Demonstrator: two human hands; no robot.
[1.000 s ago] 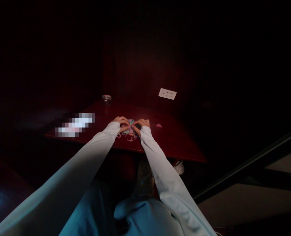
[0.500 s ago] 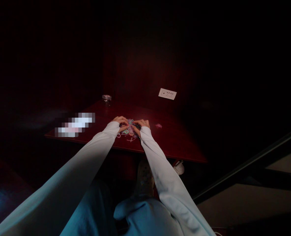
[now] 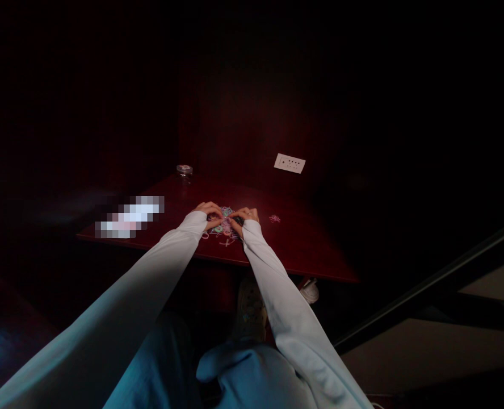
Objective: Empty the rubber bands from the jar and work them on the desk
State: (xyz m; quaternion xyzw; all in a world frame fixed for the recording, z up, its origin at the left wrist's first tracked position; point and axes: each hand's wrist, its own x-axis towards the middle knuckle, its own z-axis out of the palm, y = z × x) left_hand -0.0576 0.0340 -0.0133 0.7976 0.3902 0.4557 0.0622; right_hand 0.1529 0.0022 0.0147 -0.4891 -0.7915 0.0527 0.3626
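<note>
Slightly inward and down is where the fingertips of the right hand [image 3: 247, 215] are shifted since the frame 0.5 s ago, so that the gap to the left hand [image 3: 208, 208] is narrowed; the left hand is held almost unchanged. By this, the work is judged to be kept at fine fingertip handling, with both hands used at the same spot. The 2 hands are brought close over a loose pile of small, thin coloured pieces [image 3: 225, 230], some of them ring-shaped, which is spread between and below the fingers on the dark red table [image 3: 303, 244], near its front edge. The fingers of both hands are curled, with thumbs and fingertips turned towards each other; whether a piece is pinched in either hand cannot be told at this size. Beyond the right hand, 1 small pink cluster [image 3: 274, 218] is set apart from the pile. A clear jar [image 3: 184, 172] is placed near the table's far left corner, and a socket plate [image 3: 290, 163] is mounted on the wall behind.
</note>
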